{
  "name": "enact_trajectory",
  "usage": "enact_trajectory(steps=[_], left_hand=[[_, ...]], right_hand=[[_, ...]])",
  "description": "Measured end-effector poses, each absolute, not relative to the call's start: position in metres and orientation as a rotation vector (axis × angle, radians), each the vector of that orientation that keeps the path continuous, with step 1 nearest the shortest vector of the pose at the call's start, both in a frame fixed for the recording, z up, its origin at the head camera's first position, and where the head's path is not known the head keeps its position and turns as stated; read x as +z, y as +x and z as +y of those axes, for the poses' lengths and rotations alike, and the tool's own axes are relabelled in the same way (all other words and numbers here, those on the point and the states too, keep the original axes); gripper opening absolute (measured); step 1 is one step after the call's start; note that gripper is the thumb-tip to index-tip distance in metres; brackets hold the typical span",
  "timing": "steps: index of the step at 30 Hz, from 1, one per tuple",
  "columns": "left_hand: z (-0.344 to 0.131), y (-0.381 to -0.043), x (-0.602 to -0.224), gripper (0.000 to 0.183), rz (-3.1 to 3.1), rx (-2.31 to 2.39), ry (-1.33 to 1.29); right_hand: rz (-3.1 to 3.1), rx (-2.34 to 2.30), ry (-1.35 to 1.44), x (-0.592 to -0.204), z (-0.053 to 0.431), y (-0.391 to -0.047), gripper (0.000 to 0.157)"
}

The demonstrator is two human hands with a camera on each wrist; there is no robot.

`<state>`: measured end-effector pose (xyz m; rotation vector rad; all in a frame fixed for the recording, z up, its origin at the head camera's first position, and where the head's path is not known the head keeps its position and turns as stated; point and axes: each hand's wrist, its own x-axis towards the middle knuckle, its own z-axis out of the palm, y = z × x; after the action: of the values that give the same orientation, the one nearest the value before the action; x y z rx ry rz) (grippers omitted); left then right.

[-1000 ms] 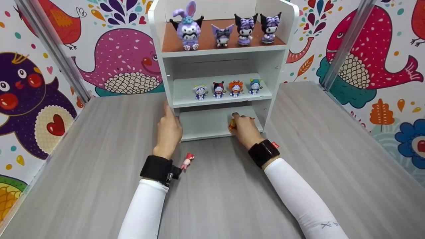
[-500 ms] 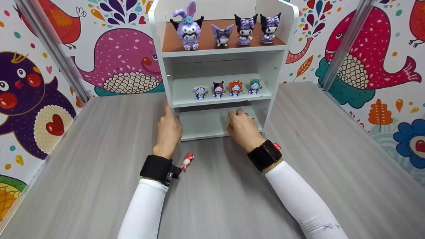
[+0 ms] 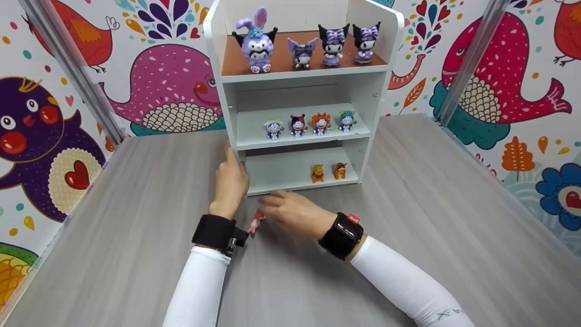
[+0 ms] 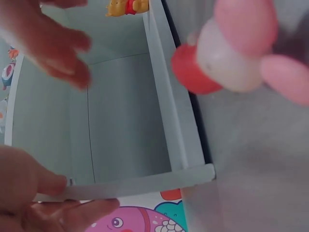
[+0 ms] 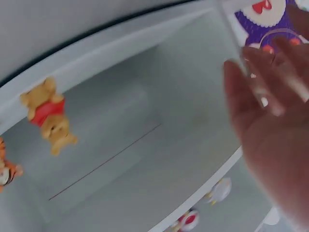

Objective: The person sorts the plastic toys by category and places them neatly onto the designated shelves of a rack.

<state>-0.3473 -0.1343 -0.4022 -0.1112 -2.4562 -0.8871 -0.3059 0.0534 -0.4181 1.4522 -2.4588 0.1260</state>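
Note:
My left hand [image 3: 230, 184] holds the left side panel of a small white shelf unit [image 3: 299, 76], thumb and fingers on either side of it in the left wrist view. My right hand [image 3: 295, 213], fingers loose and slightly blurred, reaches over a pink figurine with a red cap [image 3: 255, 223] lying on the table. Its fingertips partly cover the cap in the head view; whether they touch it I cannot tell. The right wrist view shows nothing in that palm. On the bottom shelf sit a yellow bear figurine in a red top [image 3: 317, 173] and an orange striped tiger figurine [image 3: 339, 170].
On the middle shelf stands a row of small blue-and-white figurines [image 3: 320, 124] in assorted headgear. Purple and black figurines [image 3: 257, 47] occupy the brown top shelf. Printed wall panels [image 3: 172, 86] enclose the grey wood-look table [image 3: 159, 181].
My right hand has let go of the yellow bear figurine on the bottom shelf and moved left and toward me, to the pink figurine. My left hand stays at the side panel.

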Motion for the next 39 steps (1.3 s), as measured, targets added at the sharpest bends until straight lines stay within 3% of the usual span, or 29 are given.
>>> enact_trajectory(steps=[9,27,34,39], left_hand=[[-0.135,-0.347,-0.401,0.060,-2.488,-0.931,-0.093],[-0.135,-0.347,-0.402,0.060,-2.479,-0.919,-0.105],[-0.135,-0.347,-0.402,0.060,-2.478,-0.930,-0.101],[-0.134,-0.347,-0.403,0.058,-2.465,-0.920,-0.113]], right_hand=[[-2.515,-0.129,1.546,-0.425,0.045,-0.298,0.040],[-2.524,-0.054,1.554,-0.432,0.044,-0.296,0.041],[-2.553,-0.069,1.524,-0.433,0.044,-0.297,0.022],[-2.498,-0.137,1.572,-0.434,0.042,-0.299,0.022]])
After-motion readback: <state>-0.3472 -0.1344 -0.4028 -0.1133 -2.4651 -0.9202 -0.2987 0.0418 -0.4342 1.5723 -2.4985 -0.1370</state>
